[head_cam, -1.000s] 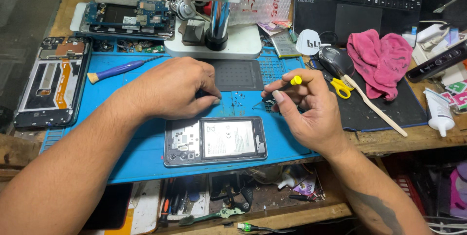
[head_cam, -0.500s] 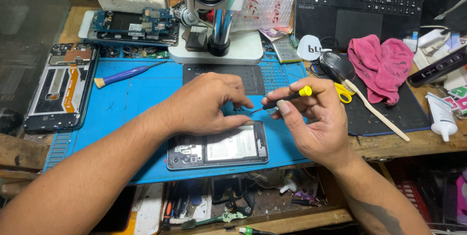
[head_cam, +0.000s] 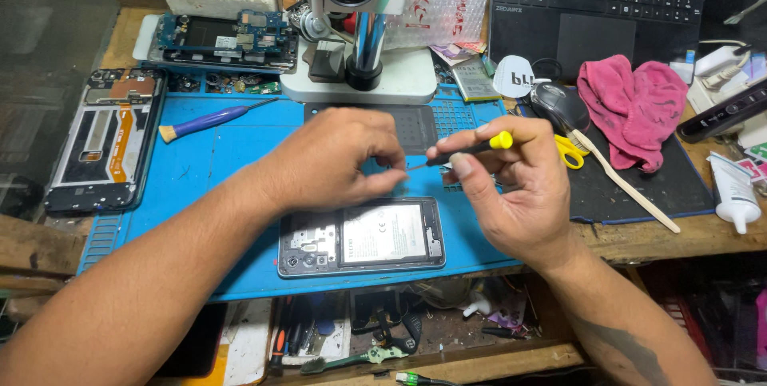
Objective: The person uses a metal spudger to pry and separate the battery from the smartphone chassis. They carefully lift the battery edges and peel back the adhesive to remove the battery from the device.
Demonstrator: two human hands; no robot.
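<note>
So the mat (head_cam: 200,162) sits on the bench, with the opened phone (head_cam: 361,236) lying at its front edge. Both hands hover just behind the phone: left hand (head_cam: 331,158) to the left, right hand (head_cam: 511,186) to the right, screwdriver (head_cam: 467,149) running between them. Microscope base (head_cam: 399,78) stands behind the hands. Brush (head_cam: 212,120) lies on the mat's left part, a phone frame (head_cam: 104,138) left of the mat. Laptop (head_cam: 599,2) is back right, the cloth (head_cam: 635,106) in front of it, the mouse (head_cam: 551,102) left of the cloth.
</note>
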